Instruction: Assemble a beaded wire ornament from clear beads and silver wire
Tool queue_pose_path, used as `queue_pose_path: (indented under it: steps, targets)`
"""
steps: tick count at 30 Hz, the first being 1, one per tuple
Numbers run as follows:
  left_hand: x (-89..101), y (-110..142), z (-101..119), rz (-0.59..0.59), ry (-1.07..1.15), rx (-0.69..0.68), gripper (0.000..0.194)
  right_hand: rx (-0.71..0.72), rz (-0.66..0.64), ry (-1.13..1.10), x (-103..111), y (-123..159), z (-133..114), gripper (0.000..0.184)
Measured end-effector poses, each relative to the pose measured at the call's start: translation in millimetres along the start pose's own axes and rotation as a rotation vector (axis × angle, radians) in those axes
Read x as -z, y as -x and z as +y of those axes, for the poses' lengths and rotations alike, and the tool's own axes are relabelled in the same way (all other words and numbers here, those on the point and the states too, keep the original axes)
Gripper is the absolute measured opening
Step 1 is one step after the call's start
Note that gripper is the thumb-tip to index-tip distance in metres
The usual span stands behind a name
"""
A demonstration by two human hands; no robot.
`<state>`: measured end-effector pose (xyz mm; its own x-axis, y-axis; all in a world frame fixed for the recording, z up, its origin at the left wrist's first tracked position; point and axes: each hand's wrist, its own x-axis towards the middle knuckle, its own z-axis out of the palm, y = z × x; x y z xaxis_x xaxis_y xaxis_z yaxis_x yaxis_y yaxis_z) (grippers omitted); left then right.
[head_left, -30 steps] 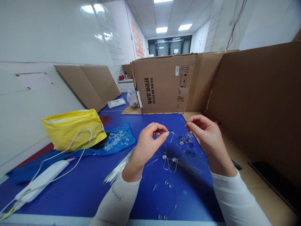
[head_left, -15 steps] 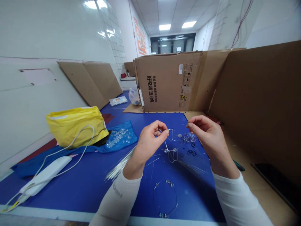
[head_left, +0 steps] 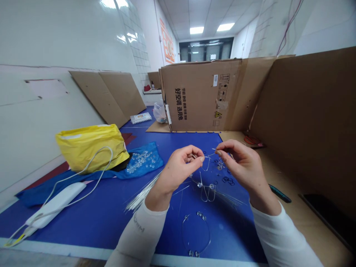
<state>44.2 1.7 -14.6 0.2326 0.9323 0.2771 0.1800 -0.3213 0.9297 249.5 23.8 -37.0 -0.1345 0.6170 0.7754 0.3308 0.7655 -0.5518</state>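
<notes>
Blue counter [head_left: 91,226]: we find our left grip [head_left: 180,168] pinching a bent wire [head_left: 207,165], our right grip [head_left: 241,163] pinched closed just beside it.

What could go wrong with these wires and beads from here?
The thin wire pinched by the left hand and right hand might prick a finger with its fine end. The loose bundle of wires lies beside the left sleeve, which could snag and scatter it. The clear beads lie loose on a soft blue cloth, so tugging the cloth might spill them.
</notes>
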Motion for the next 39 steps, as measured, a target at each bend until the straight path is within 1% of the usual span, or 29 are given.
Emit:
queue_pose_path:
  steps: [5, 10, 15, 18, 21, 27, 33, 39]
  targets:
    - [0.5, 0.9, 0.9, -0.042, 0.057, 0.027, 0.013, 0.080, -0.042, 0.038, 1.5, -1.8, -2.9, 0.011]
    - [0.6, 2.3, 3.5, -0.037, 0.015, 0.010, 0.013, 0.112, -0.076, 0.071, 5.4, -3.0, -6.0, 0.013]
    - [-1.4, 3.0, 6.5, 0.009, -0.143, -0.086, 0.005, 0.121, -0.109, 0.061, 9.9, -3.2, -4.9, 0.019]
    - [-2.4, 2.8, 6.7, 0.039, -0.221, -0.144, 0.005, 0.120, -0.130, 0.049, 12.8, -2.4, -3.1, 0.021]
    - [-2.4, 2.5, 6.4, 0.033, -0.246, -0.161, 0.006, 0.136, -0.148, 0.049, 14.3, -2.0, -2.5, 0.024]
    - [-1.6, 3.3, 7.5, 0.013, -0.266, -0.180, 0.006, 0.206, -0.121, 0.062, 11.8, -2.2, -5.5, 0.027]
    - [-1.2, 4.3, 9.5, 0.021, -0.272, -0.197, 0.007, 0.265, -0.078, 0.147, 11.6, -1.4, -8.0, 0.024]
    - [-1.7, 4.0, 9.1, 0.036, -0.294, -0.192, 0.006, 0.309, -0.069, 0.198, 11.8, -0.8, -13.2, 0.024]
